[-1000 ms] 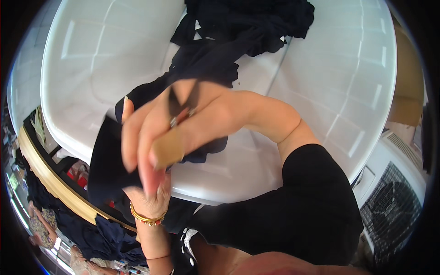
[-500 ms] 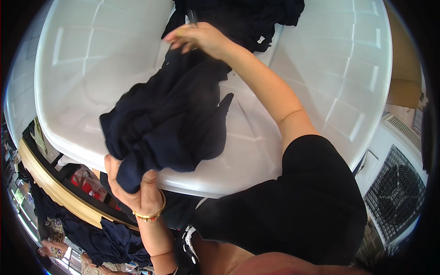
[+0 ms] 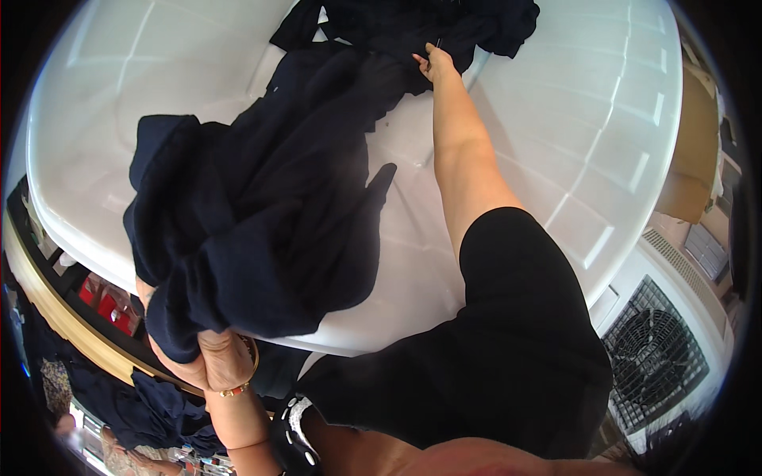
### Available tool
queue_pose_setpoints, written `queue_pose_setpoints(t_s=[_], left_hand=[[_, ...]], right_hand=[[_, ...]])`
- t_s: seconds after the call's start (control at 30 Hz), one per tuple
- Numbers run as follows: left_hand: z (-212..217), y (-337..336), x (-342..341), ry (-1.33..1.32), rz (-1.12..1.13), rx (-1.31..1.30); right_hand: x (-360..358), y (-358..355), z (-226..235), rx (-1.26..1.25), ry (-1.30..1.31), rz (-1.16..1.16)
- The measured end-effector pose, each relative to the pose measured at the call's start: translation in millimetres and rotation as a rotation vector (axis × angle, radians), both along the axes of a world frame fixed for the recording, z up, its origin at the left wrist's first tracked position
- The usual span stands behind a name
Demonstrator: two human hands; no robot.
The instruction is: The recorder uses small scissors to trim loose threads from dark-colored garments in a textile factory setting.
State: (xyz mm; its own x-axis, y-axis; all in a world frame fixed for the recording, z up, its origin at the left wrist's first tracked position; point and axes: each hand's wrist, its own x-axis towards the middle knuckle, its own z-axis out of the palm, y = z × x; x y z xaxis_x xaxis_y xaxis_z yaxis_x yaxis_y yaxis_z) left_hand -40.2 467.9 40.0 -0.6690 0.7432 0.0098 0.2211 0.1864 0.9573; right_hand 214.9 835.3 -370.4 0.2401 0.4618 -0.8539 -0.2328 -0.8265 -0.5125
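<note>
Bunched navy cloth (image 3: pixel 254 214), likely a garment, stretches from the near left up to the far middle. My left hand (image 3: pixel 202 361) is closed on its near end, thumb on top, with folds hiding some fingers. Far off, my right hand (image 3: pixel 433 65) has its fingers closed on a small thin dark tool (image 3: pixel 439 43), whose kind is too small to make out. That hand rests by a heap of dark garments (image 3: pixel 405 24) with a few white patches showing. Beneath everything lies a glossy white trough (image 3: pixel 524 143) with high curved sides.
A white fan unit with a black grille (image 3: pixel 655 341) stands at the right, below a brown cardboard box (image 3: pixel 686 159). On the left are a wooden-edged table (image 3: pixel 71 325), red packets (image 3: pixel 107 305) and more dark clothes (image 3: pixel 167 408). Another person's arm (image 3: pixel 151 460) shows at the lower left.
My left hand has drawn the navy cloth nearer and to the left, spreading more of it. My right hand has moved right to the far heap, reaching out straighter.
</note>
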Motion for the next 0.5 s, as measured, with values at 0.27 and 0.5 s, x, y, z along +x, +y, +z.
queue_pose_setpoints(t_s=[0.27, 0.5], left_hand=[[-0.2, 14.8, -18.5, 0.483, -0.359, -0.022], [8.9, 53.7, 5.2, 0.301, -0.274, 0.003]], right_hand=[[-27.6, -37.9, 65.1, 0.682, -0.133, 0.44], [-61.6, -45.3, 220.4, 0.911, 0.299, 0.586]])
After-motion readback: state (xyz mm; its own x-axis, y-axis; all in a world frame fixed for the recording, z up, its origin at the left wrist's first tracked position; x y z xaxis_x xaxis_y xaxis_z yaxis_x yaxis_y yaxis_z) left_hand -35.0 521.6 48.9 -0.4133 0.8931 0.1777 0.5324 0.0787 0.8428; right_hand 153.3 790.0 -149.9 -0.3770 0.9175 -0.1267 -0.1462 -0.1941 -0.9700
